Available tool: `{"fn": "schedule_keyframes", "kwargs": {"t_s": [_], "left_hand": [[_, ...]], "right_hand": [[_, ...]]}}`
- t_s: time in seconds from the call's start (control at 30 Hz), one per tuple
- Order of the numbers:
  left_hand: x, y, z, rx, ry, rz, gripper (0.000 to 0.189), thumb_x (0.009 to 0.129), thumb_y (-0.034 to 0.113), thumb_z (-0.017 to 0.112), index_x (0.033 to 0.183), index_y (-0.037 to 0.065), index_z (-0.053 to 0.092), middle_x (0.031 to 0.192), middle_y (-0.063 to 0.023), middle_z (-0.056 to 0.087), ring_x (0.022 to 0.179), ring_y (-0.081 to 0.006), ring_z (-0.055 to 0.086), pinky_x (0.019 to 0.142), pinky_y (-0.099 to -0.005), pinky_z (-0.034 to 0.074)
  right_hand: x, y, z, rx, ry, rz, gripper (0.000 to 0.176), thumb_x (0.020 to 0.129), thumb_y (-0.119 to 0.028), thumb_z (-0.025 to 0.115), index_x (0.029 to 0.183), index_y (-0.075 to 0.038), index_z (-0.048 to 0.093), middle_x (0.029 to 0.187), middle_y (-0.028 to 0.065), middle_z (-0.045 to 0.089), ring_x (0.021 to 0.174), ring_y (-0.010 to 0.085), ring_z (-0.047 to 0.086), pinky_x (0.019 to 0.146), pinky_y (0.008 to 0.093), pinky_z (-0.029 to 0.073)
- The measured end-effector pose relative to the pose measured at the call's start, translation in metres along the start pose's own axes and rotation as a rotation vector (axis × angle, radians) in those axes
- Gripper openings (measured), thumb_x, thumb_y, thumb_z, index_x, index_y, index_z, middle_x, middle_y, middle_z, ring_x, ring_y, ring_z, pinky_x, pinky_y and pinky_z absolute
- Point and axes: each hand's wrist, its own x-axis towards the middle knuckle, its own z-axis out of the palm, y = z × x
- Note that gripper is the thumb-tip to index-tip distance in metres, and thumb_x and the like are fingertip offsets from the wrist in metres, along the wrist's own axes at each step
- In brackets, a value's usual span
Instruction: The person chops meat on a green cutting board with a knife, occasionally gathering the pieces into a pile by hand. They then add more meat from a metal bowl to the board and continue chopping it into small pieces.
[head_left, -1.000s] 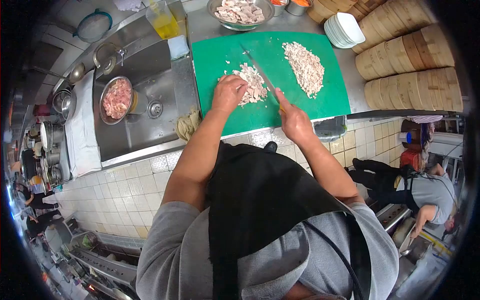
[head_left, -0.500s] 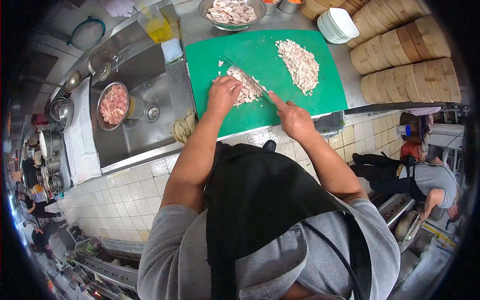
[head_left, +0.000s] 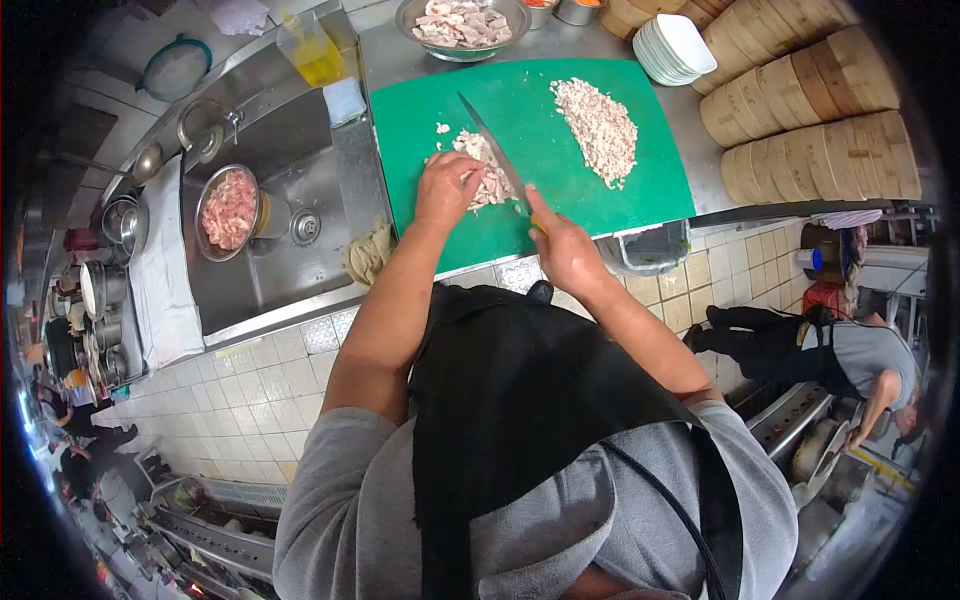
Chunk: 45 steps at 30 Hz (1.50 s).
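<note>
On the green cutting board (head_left: 440, 108), my right hand (head_left: 573, 256) grips a kitchen knife (head_left: 491, 143) by its yellow handle, index finger stretched toward the blade. The long blade lies diagonally along the right side of a small heap of pale chopped meat (head_left: 493, 186). My left hand (head_left: 446, 187) rests at the heap's left side, its fingers curled and bunched on the meat. A larger pile of finely diced pale meat (head_left: 597, 130) lies on the right part of the board. A few loose bits sit above my left hand.
A metal bowl of pale meat slices (head_left: 462, 48) stands behind the board. Stacked white plates (head_left: 672, 52) and bamboo steamers (head_left: 815, 165) are at right. To the left, the sink (head_left: 285, 275) holds a bowl of pink raw meat (head_left: 229, 207). A co-worker (head_left: 870, 350) stands behind at right.
The knife has shifted so its whole blade shows, with the tip farther up the board. My right hand has moved slightly left and toward my body. My left hand stays nearly still.
</note>
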Motion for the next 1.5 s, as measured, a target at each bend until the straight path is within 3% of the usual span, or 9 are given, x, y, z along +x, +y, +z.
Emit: {"fn": "schedule_keyframes", "kwargs": {"t_s": [0.2, 0.37, 0.47, 0.7, 0.8, 1.0, 1.07, 1.4, 1.5], "left_hand": [[-0.004, -0.003, 0.003, 0.028, 0.019, 0.016, 0.011, 0.082, 0.013, 0.081, 0.092, 0.009, 0.079, 0.099, -0.0077, 0.075, 0.095, -0.0301, 0.068, 0.090, -0.0418, 0.053], [-0.002, -0.002, 0.003, 0.003, 0.027, -0.004, 0.007, 0.081, 0.011, 0.080, 0.088, 0.009, 0.078, 0.098, -0.0072, 0.074, 0.097, -0.0308, 0.067, 0.092, -0.0429, 0.053], [-0.003, -0.001, 0.002, 0.018, 0.004, -0.032, 0.007, 0.081, 0.011, 0.080, 0.087, 0.009, 0.078, 0.099, -0.0072, 0.074, 0.098, -0.0313, 0.067, 0.092, -0.0430, 0.053], [-0.004, 0.001, 0.001, 0.029, 0.017, 0.000, 0.009, 0.082, 0.011, 0.079, 0.091, 0.008, 0.078, 0.099, -0.0081, 0.075, 0.096, -0.0307, 0.068, 0.092, -0.0421, 0.053], [-0.005, 0.004, -0.003, 0.025, 0.045, 0.015, 0.011, 0.082, 0.012, 0.079, 0.092, 0.009, 0.078, 0.102, -0.0081, 0.074, 0.099, -0.0314, 0.067, 0.092, -0.0419, 0.053], [-0.013, 0.010, -0.009, 0.077, 0.072, -0.006, 0.012, 0.080, 0.011, 0.081, 0.091, 0.009, 0.077, 0.104, -0.0061, 0.072, 0.103, -0.0306, 0.064, 0.092, -0.0410, 0.053], [-0.011, 0.007, -0.008, 0.077, 0.062, -0.006, 0.012, 0.078, 0.010, 0.081, 0.089, 0.010, 0.077, 0.103, -0.0043, 0.072, 0.103, -0.0292, 0.063, 0.092, -0.0404, 0.054], [-0.011, 0.001, -0.005, 0.053, 0.094, 0.027, 0.011, 0.078, 0.008, 0.080, 0.088, 0.010, 0.076, 0.102, -0.0046, 0.072, 0.099, -0.0290, 0.064, 0.090, -0.0405, 0.054], [-0.014, 0.001, -0.003, 0.045, 0.104, 0.028, 0.011, 0.078, 0.008, 0.080, 0.088, 0.009, 0.075, 0.101, -0.0050, 0.072, 0.099, -0.0292, 0.065, 0.089, -0.0406, 0.054]], "right_hand": [[0.009, 0.021, 0.008, -0.083, -0.033, -0.036, 0.071, 0.099, -0.011, 0.058, 0.163, -0.019, 0.029, 0.101, 0.0297, 0.067, 0.090, 0.0490, 0.067, 0.083, 0.0560, 0.053], [0.004, -0.008, -0.010, 0.020, 0.190, -0.123, 0.068, 0.097, -0.010, 0.059, 0.160, -0.019, 0.036, 0.096, 0.0300, 0.068, 0.088, 0.0489, 0.067, 0.083, 0.0553, 0.053], [0.006, 0.014, 0.007, -0.074, 0.000, -0.015, 0.068, 0.097, -0.010, 0.059, 0.160, -0.019, 0.037, 0.094, 0.0295, 0.068, 0.088, 0.0491, 0.067, 0.083, 0.0555, 0.053], [0.003, -0.001, -0.005, -0.013, 0.140, -0.109, 0.068, 0.098, -0.009, 0.058, 0.161, -0.017, 0.035, 0.094, 0.0310, 0.068, 0.086, 0.0494, 0.067, 0.081, 0.0559, 0.053], [0.011, 0.011, 0.001, -0.146, -0.026, -0.031, 0.067, 0.098, -0.009, 0.058, 0.160, -0.017, 0.036, 0.094, 0.0315, 0.067, 0.084, 0.0501, 0.066, 0.079, 0.0564, 0.054], [0.002, 0.000, -0.004, -0.022, 0.134, -0.127, 0.067, 0.097, -0.008, 0.058, 0.160, -0.018, 0.037, 0.095, 0.0308, 0.067, 0.082, 0.0505, 0.066, 0.077, 0.0567, 0.053], [0.008, 0.017, 0.004, -0.117, -0.003, -0.092, 0.066, 0.098, -0.010, 0.058, 0.159, -0.020, 0.039, 0.094, 0.0303, 0.067, 0.083, 0.0496, 0.066, 0.078, 0.0563, 0.053], [0.010, 0.002, -0.006, -0.161, -0.059, -0.048, 0.065, 0.098, -0.012, 0.058, 0.159, -0.021, 0.039, 0.095, 0.0291, 0.068, 0.087, 0.0477, 0.067, 0.081, 0.0556, 0.054], [0.005, -0.002, -0.005, -0.003, 0.135, -0.126, 0.065, 0.098, -0.013, 0.058, 0.160, -0.022, 0.039, 0.097, 0.0288, 0.069, 0.088, 0.0474, 0.068, 0.081, 0.0561, 0.054]]}}
